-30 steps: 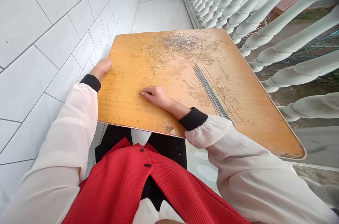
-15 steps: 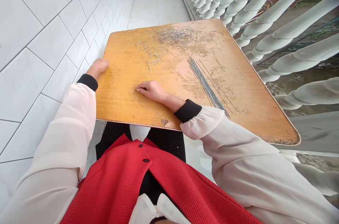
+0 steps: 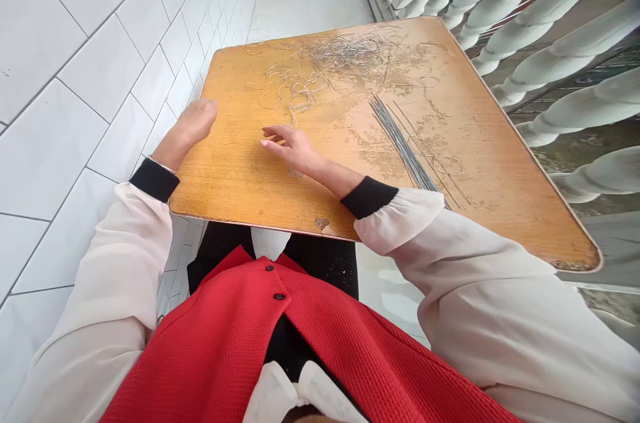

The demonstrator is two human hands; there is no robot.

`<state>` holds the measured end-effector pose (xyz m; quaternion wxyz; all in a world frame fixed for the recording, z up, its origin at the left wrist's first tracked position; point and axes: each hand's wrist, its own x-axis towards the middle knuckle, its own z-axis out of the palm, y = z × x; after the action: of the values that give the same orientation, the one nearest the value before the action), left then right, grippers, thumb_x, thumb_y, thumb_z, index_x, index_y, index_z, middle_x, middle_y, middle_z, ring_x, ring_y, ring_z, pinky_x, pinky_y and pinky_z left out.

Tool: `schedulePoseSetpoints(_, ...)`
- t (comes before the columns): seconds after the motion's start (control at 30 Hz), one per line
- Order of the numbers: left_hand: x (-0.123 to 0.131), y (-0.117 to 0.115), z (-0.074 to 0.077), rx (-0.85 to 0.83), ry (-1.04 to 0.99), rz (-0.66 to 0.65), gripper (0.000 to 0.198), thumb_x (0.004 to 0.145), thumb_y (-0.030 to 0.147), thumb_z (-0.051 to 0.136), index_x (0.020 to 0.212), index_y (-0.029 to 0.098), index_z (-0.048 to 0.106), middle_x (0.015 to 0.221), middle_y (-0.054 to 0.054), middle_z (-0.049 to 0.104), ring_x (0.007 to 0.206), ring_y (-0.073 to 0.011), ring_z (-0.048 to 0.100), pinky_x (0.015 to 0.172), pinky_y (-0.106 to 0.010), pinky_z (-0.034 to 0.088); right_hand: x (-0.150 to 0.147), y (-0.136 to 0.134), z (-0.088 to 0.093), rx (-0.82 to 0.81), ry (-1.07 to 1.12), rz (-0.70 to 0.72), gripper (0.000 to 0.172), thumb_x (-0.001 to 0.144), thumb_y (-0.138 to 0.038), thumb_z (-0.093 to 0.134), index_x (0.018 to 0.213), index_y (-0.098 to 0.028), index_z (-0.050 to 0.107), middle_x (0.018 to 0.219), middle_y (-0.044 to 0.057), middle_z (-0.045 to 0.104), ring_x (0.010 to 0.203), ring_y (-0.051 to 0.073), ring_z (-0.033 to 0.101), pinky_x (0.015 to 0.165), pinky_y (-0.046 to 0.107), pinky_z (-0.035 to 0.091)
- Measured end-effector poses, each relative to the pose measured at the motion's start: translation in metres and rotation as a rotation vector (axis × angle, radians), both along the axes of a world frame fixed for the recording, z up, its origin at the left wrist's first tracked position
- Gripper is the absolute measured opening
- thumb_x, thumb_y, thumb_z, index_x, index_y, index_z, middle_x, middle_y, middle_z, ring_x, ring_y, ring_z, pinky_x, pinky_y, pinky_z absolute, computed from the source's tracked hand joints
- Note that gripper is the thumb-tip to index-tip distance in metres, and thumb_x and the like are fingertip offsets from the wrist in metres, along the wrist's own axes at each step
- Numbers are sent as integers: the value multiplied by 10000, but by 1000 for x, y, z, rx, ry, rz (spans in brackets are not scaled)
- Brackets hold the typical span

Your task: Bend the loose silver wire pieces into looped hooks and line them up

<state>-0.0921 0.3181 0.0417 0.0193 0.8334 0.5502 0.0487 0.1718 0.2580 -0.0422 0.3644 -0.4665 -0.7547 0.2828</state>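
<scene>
Worn wooden table point(image 3: 235, 176) spanned the scene, tangled wire point(image 3: 345, 53) lay far, beyond the right hand point(image 3: 296, 147), straight wire bundle point(image 3: 404, 146) lay to that hand's right, that hand released, loosely spread, left hand point(image 3: 197, 120) sat at the table's left edge, grip could not be told.

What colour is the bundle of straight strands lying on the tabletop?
Grey; the bundle shows best in the head view.

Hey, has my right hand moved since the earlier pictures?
Yes, your right hand has shifted farther from the chipped patch by the table's near edge, toward the tangled wires.
</scene>
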Motion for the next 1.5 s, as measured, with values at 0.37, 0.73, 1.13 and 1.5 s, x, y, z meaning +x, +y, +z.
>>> schedulePoseSetpoints(0.37,90,-60,23,162,103,-52,361,924,-7,357,1146,119,611,1265,-203,635,1228,-336,602,988,-447,492,-14,-16,44,-373,295,16,215,1022,-175,548,934,-133,740,468,-67,490,420,70,357,493,219,328)
schedulePoseSetpoints(0.73,95,-44,-5,206,-391,-195,287,1054,272,432,1179,221,686,1193,-72,760,1089,-184,706,956,-297,495,43,-17,61,-386,279,-2,219,956,-282,652,795,-150,717,487,-35,516,424,67,373,438,224,291)
schedulePoseSetpoints(1.13,105,-46,-24,280,-489,-219,236,1037,293,488,1002,209,705,848,-48,758,757,-158,684,705,-283,438,40,-22,51,107,-98,-124,186,922,-248,623,944,-181,795,855,70,782,770,198,688,776,339,513)
schedulePoseSetpoints(1.5,116,-60,-24,108,-849,-208,111,960,164,532,889,193,612,629,47,651,577,-95,640,657,-227,479,35,-23,46,0,298,-174,275,980,-410,622,858,-176,699,569,-23,604,516,96,539,561,232,457)
